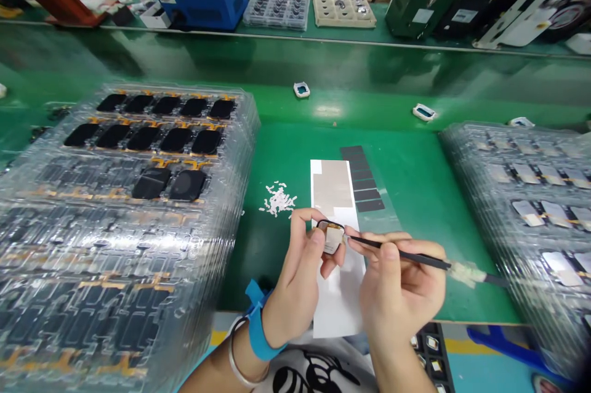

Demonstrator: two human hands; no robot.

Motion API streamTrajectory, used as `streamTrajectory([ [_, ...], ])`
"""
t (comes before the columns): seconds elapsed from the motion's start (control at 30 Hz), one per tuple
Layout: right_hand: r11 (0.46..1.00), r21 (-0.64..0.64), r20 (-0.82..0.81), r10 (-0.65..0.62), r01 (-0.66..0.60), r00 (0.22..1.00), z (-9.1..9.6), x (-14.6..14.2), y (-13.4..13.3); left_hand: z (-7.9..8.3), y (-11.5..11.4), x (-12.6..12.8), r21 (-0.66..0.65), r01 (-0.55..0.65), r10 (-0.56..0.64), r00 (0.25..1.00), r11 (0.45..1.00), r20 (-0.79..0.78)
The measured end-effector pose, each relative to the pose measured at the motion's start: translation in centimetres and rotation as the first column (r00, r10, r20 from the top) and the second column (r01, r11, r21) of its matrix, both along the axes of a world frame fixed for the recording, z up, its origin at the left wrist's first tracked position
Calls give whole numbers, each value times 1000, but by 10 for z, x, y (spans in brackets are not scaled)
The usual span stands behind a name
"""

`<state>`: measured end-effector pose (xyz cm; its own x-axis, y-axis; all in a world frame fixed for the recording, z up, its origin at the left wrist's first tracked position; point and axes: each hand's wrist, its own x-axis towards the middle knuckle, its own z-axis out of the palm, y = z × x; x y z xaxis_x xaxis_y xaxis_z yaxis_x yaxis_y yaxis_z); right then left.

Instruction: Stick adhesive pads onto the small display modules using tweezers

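Note:
Between the thumb and fingers of my left hand (302, 257) is a small square screen module (333, 238), its pale back facing up and its rim dark. My right hand (399, 279) grips black tweezers (410, 255) with tape wrapped near the rear end. Their tip meets the right edge of the module; whether it pinches anything there is too small to tell. Below both hands lies a white sheet (337, 303) with a greyish-beige patch. Beside it is a clear sheet with dark strips (362, 180). Small white scraps (278, 199) are heaped to the left.
Stacked clear trays (231, 196) with black screens stand at left. More stacked trays (489, 196) hold pale-backed modules at right. Small white-rimmed frames (301, 90) sit at the back. A shelf above carries a blue box (203, 2) and part trays (344, 9).

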<state>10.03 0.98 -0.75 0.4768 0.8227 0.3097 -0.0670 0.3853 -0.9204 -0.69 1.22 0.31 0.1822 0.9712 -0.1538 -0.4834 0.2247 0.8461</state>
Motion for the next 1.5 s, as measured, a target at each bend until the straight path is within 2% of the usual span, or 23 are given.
streamTrajectory([
  [0.13, 999, 8, 5, -33, 33, 999, 0, -3, 0, 0, 1, 3, -18, 60, -58, 995, 998, 82],
  [0.37, 997, 64, 25, -43, 41, 999, -1, -2, 1, 4, -2, 8, -40, 47, -44, 996, 998, 73],
  [0.53, 998, 30, 51, -54, 52, 997, 1, -2, 0, 4, -2, 7, -21, 39, -38, 997, 999, 73],
  [0.93, 997, 6, 78, -71, 71, 994, 2, -2, -2, 1, -2, 8, -11, 24, -23, 998, 1000, 50],
  [1.13, 996, 54, 62, -71, 68, 996, 2, -3, -1, 1, -2, 7, 17, 25, -25, 999, 1000, 19],
  [1.5, 996, 61, 82, -62, 57, 995, 1, -2, -1, -2, -5, 8, 53, -1, 4, 999, 999, -48],
])
